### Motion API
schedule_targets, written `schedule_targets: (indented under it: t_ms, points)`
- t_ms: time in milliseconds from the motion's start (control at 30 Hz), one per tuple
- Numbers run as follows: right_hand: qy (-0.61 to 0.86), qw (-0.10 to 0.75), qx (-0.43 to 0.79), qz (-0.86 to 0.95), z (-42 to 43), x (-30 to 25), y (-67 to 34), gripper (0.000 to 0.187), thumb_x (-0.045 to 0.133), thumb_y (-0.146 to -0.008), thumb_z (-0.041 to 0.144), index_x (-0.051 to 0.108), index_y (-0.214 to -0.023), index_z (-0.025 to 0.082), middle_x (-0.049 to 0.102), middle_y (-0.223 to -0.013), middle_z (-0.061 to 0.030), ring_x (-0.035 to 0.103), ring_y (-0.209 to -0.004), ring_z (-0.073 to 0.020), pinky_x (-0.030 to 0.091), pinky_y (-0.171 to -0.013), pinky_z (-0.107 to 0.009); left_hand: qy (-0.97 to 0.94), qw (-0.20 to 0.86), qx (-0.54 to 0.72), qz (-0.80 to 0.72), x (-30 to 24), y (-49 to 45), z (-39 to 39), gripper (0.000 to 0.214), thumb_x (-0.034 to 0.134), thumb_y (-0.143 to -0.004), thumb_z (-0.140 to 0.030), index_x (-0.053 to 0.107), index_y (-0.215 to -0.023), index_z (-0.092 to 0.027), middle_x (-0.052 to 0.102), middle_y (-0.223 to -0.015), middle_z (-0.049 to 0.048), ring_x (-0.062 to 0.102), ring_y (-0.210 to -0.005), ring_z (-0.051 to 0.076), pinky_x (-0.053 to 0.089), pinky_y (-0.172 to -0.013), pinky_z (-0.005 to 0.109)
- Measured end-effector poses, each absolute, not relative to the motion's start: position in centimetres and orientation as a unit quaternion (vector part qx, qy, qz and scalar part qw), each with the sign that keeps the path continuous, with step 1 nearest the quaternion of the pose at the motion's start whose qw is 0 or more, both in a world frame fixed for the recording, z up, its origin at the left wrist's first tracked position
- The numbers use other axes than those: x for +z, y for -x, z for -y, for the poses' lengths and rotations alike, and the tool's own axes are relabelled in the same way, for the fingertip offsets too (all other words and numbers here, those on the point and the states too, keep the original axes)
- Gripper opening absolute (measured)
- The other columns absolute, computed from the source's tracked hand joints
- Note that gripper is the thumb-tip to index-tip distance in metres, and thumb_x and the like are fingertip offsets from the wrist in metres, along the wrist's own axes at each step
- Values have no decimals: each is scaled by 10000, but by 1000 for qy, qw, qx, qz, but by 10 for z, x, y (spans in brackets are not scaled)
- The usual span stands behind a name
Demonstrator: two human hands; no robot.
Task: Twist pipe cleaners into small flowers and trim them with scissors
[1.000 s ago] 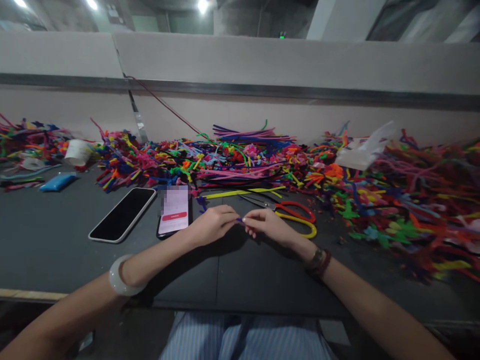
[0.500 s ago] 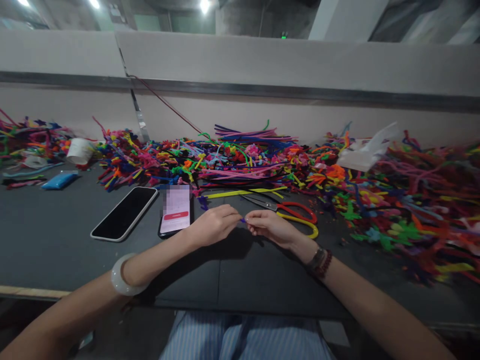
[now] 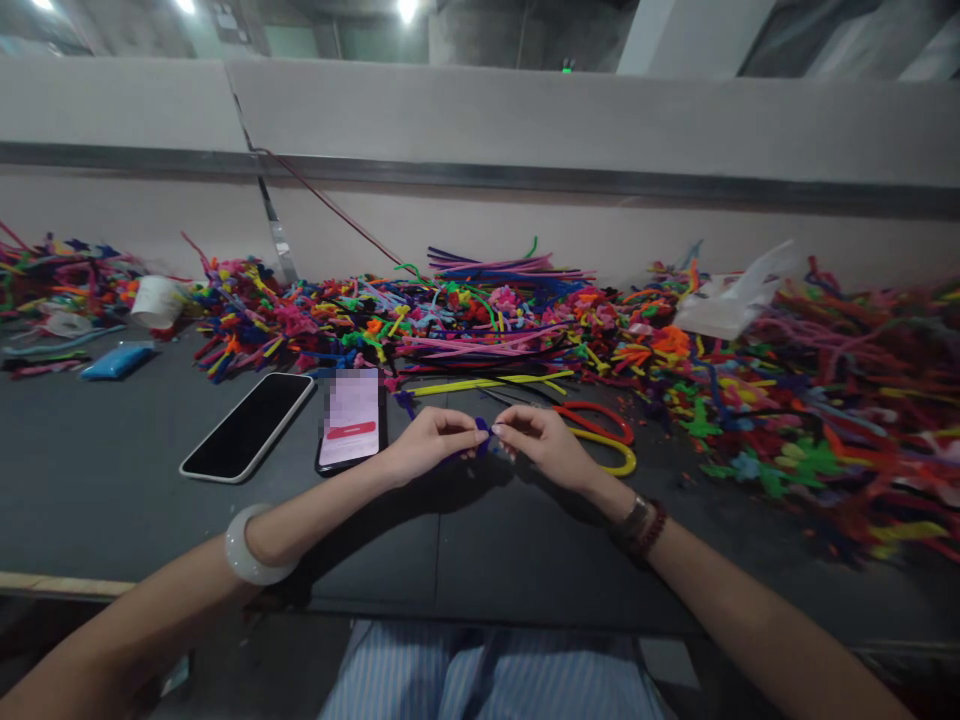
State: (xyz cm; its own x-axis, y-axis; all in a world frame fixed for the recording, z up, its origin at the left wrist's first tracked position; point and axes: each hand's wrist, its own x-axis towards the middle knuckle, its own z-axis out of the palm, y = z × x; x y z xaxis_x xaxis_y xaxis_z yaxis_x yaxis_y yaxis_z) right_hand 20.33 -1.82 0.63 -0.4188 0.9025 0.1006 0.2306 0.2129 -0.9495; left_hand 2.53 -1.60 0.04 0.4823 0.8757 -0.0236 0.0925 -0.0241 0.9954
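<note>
A small piece of purple pipe cleaner [image 3: 483, 436] is pinched between my two hands, low over the dark table. My left hand [image 3: 433, 444], with a pale bangle on its wrist, grips it from the left. From the right, the fingertips of my right hand [image 3: 546, 444] close on its other side. Most of its shape is hidden by the fingers. Scissors with red and yellow handles [image 3: 621, 424] lie partly behind my right hand. Just beyond my hands, yellow pipe cleaners [image 3: 480, 384] rest flat, and another purple piece [image 3: 406, 402] lies near my left hand.
A black-screened phone [image 3: 249, 426] and a lit phone [image 3: 352, 420] lie on the left. A long heap of coloured pipe cleaners [image 3: 465, 310] runs along the back wall. There are also a white cup [image 3: 156, 302], a blue packet [image 3: 118, 362] and white tissue [image 3: 731, 305].
Both hands have turned and drawn their fingertips closer together, and more of the purple pipe cleaner shows between them. My right hand now covers more of the scissors.
</note>
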Motion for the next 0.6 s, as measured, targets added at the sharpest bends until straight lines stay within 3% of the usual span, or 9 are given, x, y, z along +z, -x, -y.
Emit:
schedule_targets:
  t_ms: [233,400,600]
  points:
    - [414,359,469,692,20,7,-203,244,573,-717,387,552,-685,146,492,-567,23,437,-492,-81,369,-472,-206,-614,621,321,-367,-4,-27,17,209,617,-679,-304,600,-746,-107,545,-632,-11,474,-572,68,369,-577,192]
    - [398,328,485,706,22,5,-202,226,663,-627,336,578,-721,148,542,-654,14,492,-593,-103,399,-542,-207,-524,675,393,-340,-7,-27,16,229,644,-666,-245,585,-854,-128,574,-747,0,525,-647,64,396,-627,188]
    - [400,282,474,732,27,1,-198,178,549,-732,288,613,-761,124,528,-572,25,454,-469,-71,383,-475,-191,-504,684,422,-318,-8,-27,14,223,638,-671,-223,584,-867,-133,594,-760,9,565,-704,89,423,-688,218]
